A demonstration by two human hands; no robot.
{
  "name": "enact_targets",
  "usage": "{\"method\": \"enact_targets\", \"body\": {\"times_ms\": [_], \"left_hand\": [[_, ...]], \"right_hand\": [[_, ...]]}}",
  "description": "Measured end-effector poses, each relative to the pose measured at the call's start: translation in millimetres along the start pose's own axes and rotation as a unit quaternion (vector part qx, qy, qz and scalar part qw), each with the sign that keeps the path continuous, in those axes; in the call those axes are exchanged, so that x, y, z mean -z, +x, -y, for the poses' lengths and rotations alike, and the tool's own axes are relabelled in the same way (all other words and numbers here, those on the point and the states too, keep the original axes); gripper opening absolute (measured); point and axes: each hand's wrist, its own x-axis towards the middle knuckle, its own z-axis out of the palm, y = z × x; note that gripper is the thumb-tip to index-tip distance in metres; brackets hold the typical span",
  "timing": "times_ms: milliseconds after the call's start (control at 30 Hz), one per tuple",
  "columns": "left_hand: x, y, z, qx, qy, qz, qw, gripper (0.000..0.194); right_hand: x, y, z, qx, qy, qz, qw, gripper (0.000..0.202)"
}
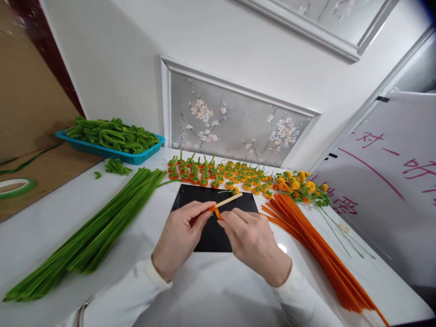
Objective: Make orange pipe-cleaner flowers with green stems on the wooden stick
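Observation:
My left hand is closed in a pinch around a pale flat wooden stick and the orange pipe cleaner wound on it. The stick's bare end points up to the right. Between finger and thumb, my right hand grips the loose part of that orange pipe cleaner, just right of the winding. Both hands are above a black mat. Just behind the stick, a small yellow fuzzy piece with green lies at the mat's back edge. My fingers partly hide the winding.
Green pipe cleaners lie left, orange pipe cleaners right. Rows of small orange and yellow fuzzy pieces stand behind the mat, with stemmed yellow-orange ones alongside. A blue basket holds green fuzzy loops. Green tape sits far left.

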Motion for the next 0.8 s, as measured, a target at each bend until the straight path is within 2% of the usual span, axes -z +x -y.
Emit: {"method": "enact_targets", "body": {"times_ms": [133,233,433,500,600,700,800], "left_hand": [[0.1,-3.4,-0.3,-0.077,0.091,0.023,0.993,0.022],[-0.4,-5.1,-2.6,-0.109,0.142,0.039,0.983,0.020],[-0.6,-5.2,-5.8,-0.140,0.182,0.070,0.971,0.014],[-1.1,-5.2,-6.2,-0.145,0.181,0.075,0.970,0.012],[-2.1,-5.9,-7.1,-0.151,0.176,0.089,0.969,0.012],[-3.2,-7.7,-8.2,-0.141,0.167,0.096,0.971,0.013],[-4.4,-9.5,-8.3,-0.119,0.154,0.097,0.976,0.011]], "right_hand": [[0.7,2.0,-1.1,0.017,-0.038,-0.039,0.998,0.022],[2.0,4.0,-4.5,0.008,-0.038,-0.054,0.998,0.019],[1.9,12.9,-21.8,-0.071,0.085,-0.038,0.993,0.017],[2.5,15.7,-29.4,-0.092,0.126,-0.012,0.988,0.014],[4.9,17.4,-40.6,-0.113,0.191,0.067,0.973,0.019],[6.2,16.0,-50.5,-0.124,0.266,0.149,0.944,0.027],[4.3,13.3,-57.9,-0.117,0.326,0.203,0.916,0.029]]}}
